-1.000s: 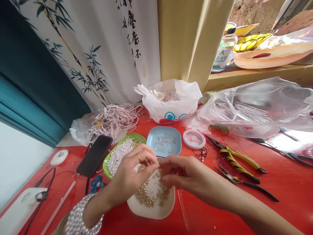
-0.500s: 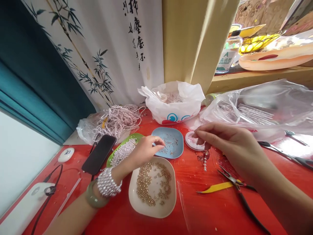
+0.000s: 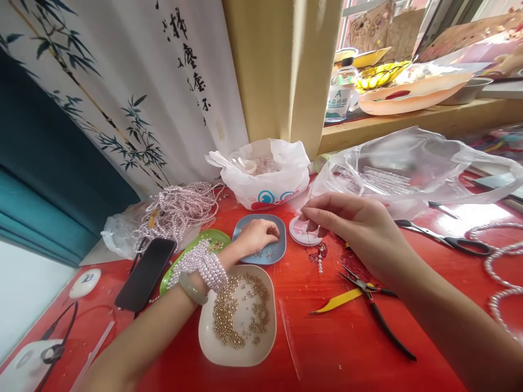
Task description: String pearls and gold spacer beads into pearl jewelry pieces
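Note:
My left hand point(image 3: 258, 237) is over the blue dish point(image 3: 279, 251) of small metal pieces, its fingers bent together; anything between them is too small to make out. Pearl strands and a green bangle circle that wrist. My right hand point(image 3: 339, 213) pinches a thin thread, from which a short beaded piece point(image 3: 320, 264) seems to hang above the table. A white dish point(image 3: 236, 356) of gold beads sits nearer me, and a green dish point(image 3: 165, 284) with pearls lies partly under my left wrist. Behind the beaded piece is a round white-and-pink spool point(image 3: 302, 234).
Black-handled pliers point(image 3: 379, 313) cross yellow tweezers point(image 3: 339, 300) at the right, with scissors point(image 3: 443, 236) farther back. A black phone point(image 3: 147, 275) and pearl strands point(image 3: 180, 209) lie left. A white bag point(image 3: 265, 182) and a clear bag point(image 3: 392, 169) stand behind.
The view has turned to the right, bringing a loose pearl strand into sight. My left hand has moved farther over the blue dish. My right hand keeps its pinch.

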Demonstrator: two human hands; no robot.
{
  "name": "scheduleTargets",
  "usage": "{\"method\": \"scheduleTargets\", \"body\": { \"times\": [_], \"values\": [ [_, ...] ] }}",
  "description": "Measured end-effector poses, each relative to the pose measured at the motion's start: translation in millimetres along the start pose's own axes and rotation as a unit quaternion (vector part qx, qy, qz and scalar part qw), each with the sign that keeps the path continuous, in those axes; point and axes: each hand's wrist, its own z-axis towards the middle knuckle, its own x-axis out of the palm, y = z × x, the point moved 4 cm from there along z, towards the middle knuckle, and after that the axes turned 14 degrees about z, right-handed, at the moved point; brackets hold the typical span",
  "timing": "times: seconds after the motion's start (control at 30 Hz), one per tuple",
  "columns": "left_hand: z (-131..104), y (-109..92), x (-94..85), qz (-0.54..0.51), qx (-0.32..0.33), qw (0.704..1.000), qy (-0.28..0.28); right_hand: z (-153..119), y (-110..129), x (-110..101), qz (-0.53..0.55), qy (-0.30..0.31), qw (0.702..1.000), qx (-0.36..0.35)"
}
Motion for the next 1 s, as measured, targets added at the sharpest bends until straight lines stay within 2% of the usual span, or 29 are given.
{"method": "scheduleTargets", "body": {
  "times": [0.2, 0.47, 0.6, 0.7, 0.8, 1.0],
  "values": [
    [-2, -4, -1.7, 0.027, -0.005, 1.000, -0.005, 0, -2, 1, 0.028, 0.017, 0.999, 0.009],
    [-15, -16, -11.7, 0.016, -0.005, 0.998, -0.064, -1, -2, 5, 0.044, 0.037, 0.998, 0.006],
    [-32, -34, -18.8, -0.075, 0.022, 0.992, -0.101, -2, -3, 9, 0.076, 0.054, 0.996, 0.018],
    [-43, -53, -14.8, -0.172, 0.087, 0.980, -0.050, -3, -2, 10, 0.096, 0.051, 0.994, 0.024],
    [-49, -69, -6.8, -0.195, 0.149, 0.969, 0.009, -5, 3, 9, 0.103, 0.037, 0.994, 0.012],
    [-44, -82, 0.6, -0.195, 0.139, 0.971, -0.002, -12, 18, 5, 0.118, 0.001, 0.993, -0.019]
  ]
}}
